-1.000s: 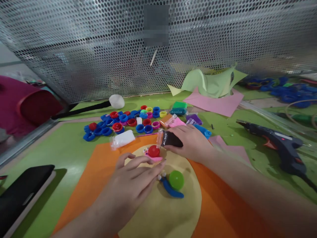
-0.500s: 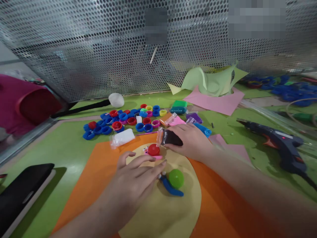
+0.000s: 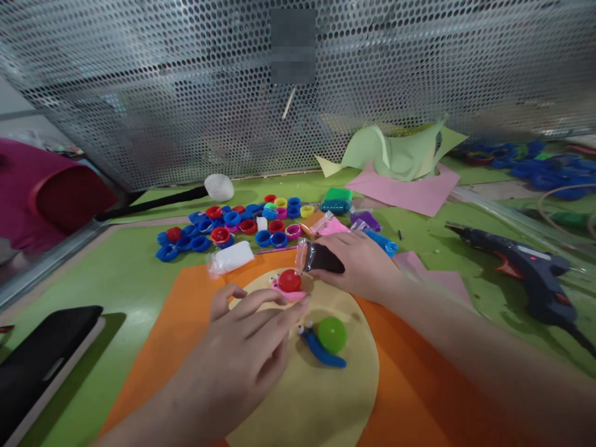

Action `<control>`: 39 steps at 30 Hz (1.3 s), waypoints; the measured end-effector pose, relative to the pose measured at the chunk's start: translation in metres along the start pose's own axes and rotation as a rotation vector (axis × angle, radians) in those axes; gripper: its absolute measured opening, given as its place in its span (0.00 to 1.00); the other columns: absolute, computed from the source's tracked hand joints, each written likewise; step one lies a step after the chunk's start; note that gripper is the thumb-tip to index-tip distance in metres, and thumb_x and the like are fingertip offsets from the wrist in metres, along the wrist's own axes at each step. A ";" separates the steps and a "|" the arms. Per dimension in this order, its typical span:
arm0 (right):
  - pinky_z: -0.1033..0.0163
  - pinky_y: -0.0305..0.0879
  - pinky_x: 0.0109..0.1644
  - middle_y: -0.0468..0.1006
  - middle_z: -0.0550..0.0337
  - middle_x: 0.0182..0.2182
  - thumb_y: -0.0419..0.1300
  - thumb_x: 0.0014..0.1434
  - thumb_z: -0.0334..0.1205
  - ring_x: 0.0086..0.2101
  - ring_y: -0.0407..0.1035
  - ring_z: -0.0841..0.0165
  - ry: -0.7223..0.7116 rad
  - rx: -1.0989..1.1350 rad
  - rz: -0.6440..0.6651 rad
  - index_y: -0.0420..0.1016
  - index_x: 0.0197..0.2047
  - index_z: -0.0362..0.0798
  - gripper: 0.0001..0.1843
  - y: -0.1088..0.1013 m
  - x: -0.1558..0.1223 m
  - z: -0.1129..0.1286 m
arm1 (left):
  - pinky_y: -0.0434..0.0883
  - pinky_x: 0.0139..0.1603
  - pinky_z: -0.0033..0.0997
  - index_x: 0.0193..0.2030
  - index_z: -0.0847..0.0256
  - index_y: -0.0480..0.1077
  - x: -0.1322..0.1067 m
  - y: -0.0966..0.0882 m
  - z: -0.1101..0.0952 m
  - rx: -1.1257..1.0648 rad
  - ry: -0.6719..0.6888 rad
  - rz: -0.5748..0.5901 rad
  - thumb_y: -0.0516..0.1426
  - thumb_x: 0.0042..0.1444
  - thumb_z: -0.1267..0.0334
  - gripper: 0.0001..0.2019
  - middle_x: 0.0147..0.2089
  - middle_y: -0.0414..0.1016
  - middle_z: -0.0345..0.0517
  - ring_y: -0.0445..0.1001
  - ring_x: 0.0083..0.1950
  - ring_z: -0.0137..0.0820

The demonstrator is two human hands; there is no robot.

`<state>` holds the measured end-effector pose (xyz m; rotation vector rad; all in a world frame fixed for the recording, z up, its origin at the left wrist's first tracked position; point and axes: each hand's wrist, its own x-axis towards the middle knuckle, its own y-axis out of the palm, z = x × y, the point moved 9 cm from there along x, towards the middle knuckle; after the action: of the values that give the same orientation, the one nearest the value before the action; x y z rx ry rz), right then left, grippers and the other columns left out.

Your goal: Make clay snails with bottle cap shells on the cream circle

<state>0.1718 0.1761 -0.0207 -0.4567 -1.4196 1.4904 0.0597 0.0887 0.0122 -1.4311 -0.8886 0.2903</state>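
My right hand [image 3: 365,264] grips a clear packet of black clay [image 3: 323,258] at the top of a pale yellow paper oval [image 3: 326,403]. Over the oval's left side, my left hand [image 3: 246,341] has its fingers spread and bent, holding nothing. Just beyond its fingertips sits a snail figure with a red cap shell [image 3: 289,280] and a pink body. A second snail, with a blue body [image 3: 323,352] and a green cap shell [image 3: 332,334], lies nearer me. The oval rests on an orange sheet [image 3: 153,347].
Several bottle caps [image 3: 231,219] lie behind the sheet, beside a white clay packet [image 3: 233,257]. Other coloured packets [image 3: 336,205] are at centre right. A glue gun [image 3: 516,261] lies right, a black phone-like object [image 3: 46,354] left. Perforated metal [image 3: 186,93] stands behind; a person's pink sleeve [image 3: 28,186] shows left.
My left hand has shifted slightly left and down, uncovering more of the pink snail body. The right hand keeps its grip on the black clay packet in nearly the same place.
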 end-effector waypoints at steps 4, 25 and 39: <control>0.52 0.62 0.46 0.76 0.51 0.42 0.60 0.53 0.51 0.42 0.69 0.57 0.002 -0.006 -0.001 0.70 0.46 0.43 0.23 0.000 0.000 0.001 | 0.54 0.48 0.41 0.49 0.54 0.66 -0.002 0.001 -0.002 -0.016 0.013 0.025 0.48 0.56 0.75 0.17 0.41 0.78 0.41 0.71 0.46 0.35; 0.52 0.62 0.47 0.76 0.51 0.40 0.60 0.53 0.49 0.41 0.70 0.59 -0.021 -0.002 -0.031 0.70 0.46 0.42 0.22 -0.002 -0.001 0.002 | 0.49 0.54 0.45 0.51 0.53 0.65 -0.006 0.012 -0.001 -0.049 0.017 0.061 0.46 0.57 0.75 0.20 0.44 0.77 0.39 0.69 0.50 0.36; 0.55 0.64 0.47 0.76 0.50 0.41 0.61 0.52 0.49 0.44 0.69 0.60 -0.135 0.059 -0.252 0.67 0.48 0.44 0.24 -0.030 -0.009 0.019 | 0.59 0.52 0.43 0.53 0.58 0.60 -0.005 -0.031 0.028 -0.016 -0.178 -0.222 0.49 0.58 0.70 0.15 0.42 0.77 0.43 0.72 0.47 0.36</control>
<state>0.1716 0.1534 0.0083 -0.1365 -1.4738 1.3741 0.0272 0.0999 0.0363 -1.3215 -1.1868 0.2459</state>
